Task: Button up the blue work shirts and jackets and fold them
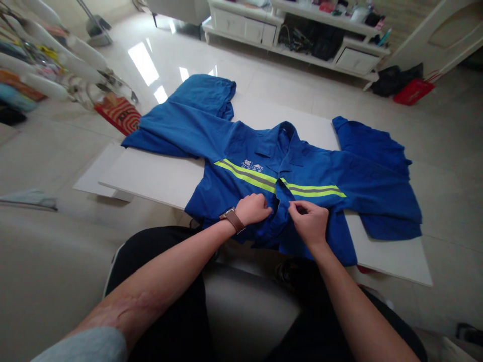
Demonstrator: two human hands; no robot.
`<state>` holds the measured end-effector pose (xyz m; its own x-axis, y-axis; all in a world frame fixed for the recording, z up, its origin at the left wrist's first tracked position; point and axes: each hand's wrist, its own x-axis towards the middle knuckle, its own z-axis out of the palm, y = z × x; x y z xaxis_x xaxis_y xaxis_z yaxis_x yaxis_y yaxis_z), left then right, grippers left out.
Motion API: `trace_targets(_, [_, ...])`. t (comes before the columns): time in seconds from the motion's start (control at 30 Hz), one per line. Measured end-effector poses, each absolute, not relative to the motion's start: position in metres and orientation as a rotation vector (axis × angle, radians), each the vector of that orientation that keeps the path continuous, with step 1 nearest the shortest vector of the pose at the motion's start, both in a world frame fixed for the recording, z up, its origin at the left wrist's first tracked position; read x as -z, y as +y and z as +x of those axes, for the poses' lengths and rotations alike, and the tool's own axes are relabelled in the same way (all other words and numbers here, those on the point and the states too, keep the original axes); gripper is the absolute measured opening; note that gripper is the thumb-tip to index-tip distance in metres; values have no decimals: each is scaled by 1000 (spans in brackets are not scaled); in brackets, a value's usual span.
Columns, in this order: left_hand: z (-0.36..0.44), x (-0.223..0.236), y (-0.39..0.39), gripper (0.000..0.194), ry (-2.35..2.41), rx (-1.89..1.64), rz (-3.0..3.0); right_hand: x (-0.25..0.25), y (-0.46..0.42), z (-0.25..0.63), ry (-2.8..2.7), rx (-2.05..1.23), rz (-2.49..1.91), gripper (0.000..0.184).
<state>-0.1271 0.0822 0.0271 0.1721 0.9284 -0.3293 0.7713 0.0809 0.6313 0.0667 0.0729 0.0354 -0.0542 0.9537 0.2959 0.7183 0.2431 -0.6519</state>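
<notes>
A blue work jacket lies spread out face up, with a yellow-green and grey reflective stripe across its chest and white printing on one side. Its collar points away from me and the sleeves stretch to both sides. My left hand, with a brown-strapped watch on the wrist, is closed at one front edge below the stripe. Opposite it, my right hand pinches the other front edge of the jacket, lifting the cloth a little. Between the hands the front gapes open. The left fingertips are partly hidden.
Beneath the jacket is a low white table, its edge near my knees. A red patterned bag stands by the left sleeve. Across the tiled floor is a white cabinet, with a red bag at its right. A dustpan stands far left.
</notes>
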Motion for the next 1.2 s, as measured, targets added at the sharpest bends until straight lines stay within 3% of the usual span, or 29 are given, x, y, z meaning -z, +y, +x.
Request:
trace_targets(0.13, [-122, -25, 92, 34, 1314, -546, 1206, -43, 64, 60, -1891, -439, -1441, 28])
trace_targets(0.27, [-112, -23, 96, 17, 1174, -724, 910, -45, 59, 59, -1980, -448, -1353, 27])
trace_targets(0.33, [-109, -22, 97, 22, 1185, -801, 873, -45, 58, 58, -2024, -391, -1367, 28])
trace_targets(0.43, [-106, -17, 97, 35, 1205, -893, 980, -41, 63, 58, -2048, -279, -1507, 29])
trace_targets(0.63, [-103, -9, 92, 40, 1208, -995, 1344, -28, 80, 59, -1923, -479, -1523, 27])
trace_targets(0.83, [-107, -15, 93, 45, 1097, -972, 1441, -29, 83, 55, -1896, -410, -1569, 28])
trace_targets(1.13, [-110, -21, 92, 20, 1217, -1123, 1571, -32, 82, 59, -1941, -388, -1674, 36])
trace_targets(1.2, [-109, -18, 93, 22, 1269, -1146, 1618, -32, 81, 59, -2003, -370, -1585, 37])
